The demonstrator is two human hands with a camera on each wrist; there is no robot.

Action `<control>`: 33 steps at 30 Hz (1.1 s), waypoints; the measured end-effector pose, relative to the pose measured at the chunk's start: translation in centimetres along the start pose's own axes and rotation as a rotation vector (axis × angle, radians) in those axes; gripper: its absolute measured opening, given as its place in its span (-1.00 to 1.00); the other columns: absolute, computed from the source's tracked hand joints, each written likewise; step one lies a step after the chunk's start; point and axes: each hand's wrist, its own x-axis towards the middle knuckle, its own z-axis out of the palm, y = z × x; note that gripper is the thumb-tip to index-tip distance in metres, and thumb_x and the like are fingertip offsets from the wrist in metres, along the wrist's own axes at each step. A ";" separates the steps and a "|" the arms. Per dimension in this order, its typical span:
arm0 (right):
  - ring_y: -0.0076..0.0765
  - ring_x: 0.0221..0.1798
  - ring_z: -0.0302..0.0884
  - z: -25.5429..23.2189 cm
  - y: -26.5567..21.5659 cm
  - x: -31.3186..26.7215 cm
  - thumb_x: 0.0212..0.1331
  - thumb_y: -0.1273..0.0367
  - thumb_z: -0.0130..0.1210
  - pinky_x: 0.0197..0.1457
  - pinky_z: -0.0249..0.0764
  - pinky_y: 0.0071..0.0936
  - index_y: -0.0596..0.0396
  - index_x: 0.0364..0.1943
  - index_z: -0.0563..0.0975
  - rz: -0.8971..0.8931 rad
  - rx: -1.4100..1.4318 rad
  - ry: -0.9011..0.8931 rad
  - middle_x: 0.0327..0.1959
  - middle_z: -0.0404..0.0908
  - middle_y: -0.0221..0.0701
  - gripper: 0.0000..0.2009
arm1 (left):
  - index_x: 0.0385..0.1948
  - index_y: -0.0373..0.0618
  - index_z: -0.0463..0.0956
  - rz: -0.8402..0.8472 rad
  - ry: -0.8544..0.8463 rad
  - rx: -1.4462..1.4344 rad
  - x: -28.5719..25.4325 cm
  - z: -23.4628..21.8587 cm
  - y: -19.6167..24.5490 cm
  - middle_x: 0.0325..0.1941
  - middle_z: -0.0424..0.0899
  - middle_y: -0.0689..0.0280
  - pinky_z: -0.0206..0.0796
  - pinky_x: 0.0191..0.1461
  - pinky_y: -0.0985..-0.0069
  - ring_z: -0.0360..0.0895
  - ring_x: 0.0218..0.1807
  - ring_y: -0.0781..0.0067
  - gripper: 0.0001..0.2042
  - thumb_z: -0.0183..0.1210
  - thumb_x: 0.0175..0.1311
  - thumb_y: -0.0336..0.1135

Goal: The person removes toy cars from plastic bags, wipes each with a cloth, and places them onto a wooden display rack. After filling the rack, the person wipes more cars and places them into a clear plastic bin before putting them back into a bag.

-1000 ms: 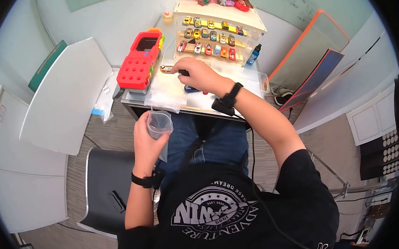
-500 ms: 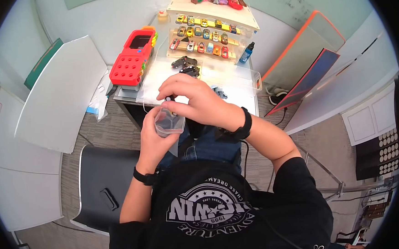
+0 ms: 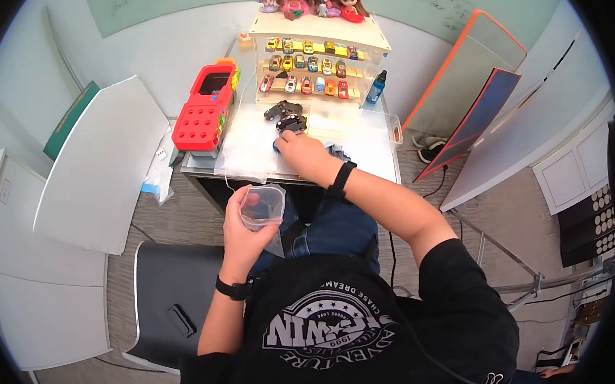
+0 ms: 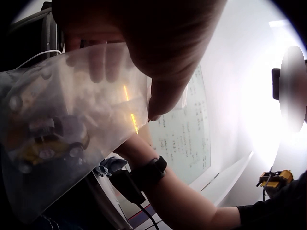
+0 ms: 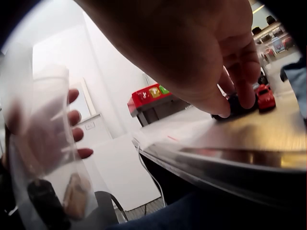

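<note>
My left hand (image 3: 243, 227) grips a clear plastic bag (image 3: 269, 194) by its rim, holding its mouth wide in front of the table edge. Through the film in the left wrist view shows a yellow toy car (image 4: 45, 151), with another toy car (image 4: 29, 93) beside it. Down on the tabletop, my right hand (image 3: 307, 157) pinches a dark blue toy car (image 5: 235, 106) between thumb and fingers. A small red toy car (image 5: 265, 97) stands right next to it. Just beyond the fingers are black toy cars (image 3: 283, 110).
A crumpled blue-grey cloth (image 3: 336, 152) lies right of my right hand. At the table's left stands a red toy truck (image 3: 201, 117). A display rack (image 3: 319, 33) with rows of toy cars and dolls on top is at the back, beside a blue bottle (image 3: 376, 88).
My right hand went from the table to the bag's mouth with a toy car, then back to the table without it, onto the dark blue car. The left hand keeps its hold on the bag.
</note>
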 end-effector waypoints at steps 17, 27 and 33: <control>-0.72 -0.24 0.49 -9.5 -4.9 -3.3 0.28 0.44 0.29 -0.18 0.47 -0.62 0.07 0.28 0.52 0.076 1.300 -0.043 -0.05 0.53 -0.47 -0.53 | 0.38 -0.23 0.28 0.013 0.041 0.104 0.6 1.1 -1.0 0.26 0.52 0.07 0.43 0.32 0.31 0.49 0.28 0.24 -0.17 0.52 -0.02 -0.45; 0.18 -0.22 0.73 -2.1 0.8 -3.6 0.35 0.13 0.18 -0.14 0.62 0.00 0.09 0.31 0.46 0.373 0.255 -0.207 -0.22 0.76 -0.08 -0.47 | 0.35 -0.22 0.34 -0.023 0.055 0.029 0.0 0.7 -1.1 0.21 0.54 0.07 0.38 0.36 0.23 0.52 0.27 0.13 -0.19 0.53 -0.05 -0.40; 0.22 -0.20 0.73 -1.3 1.2 -5.5 0.30 0.21 0.17 -0.15 0.65 0.07 0.19 -0.06 0.47 0.246 0.281 -0.112 -0.26 0.74 0.02 -0.67 | 0.39 -0.17 0.30 -0.008 0.015 0.082 0.0 0.8 -1.3 0.23 0.53 0.08 0.38 0.36 0.27 0.50 0.29 0.21 -0.16 0.54 -0.02 -0.44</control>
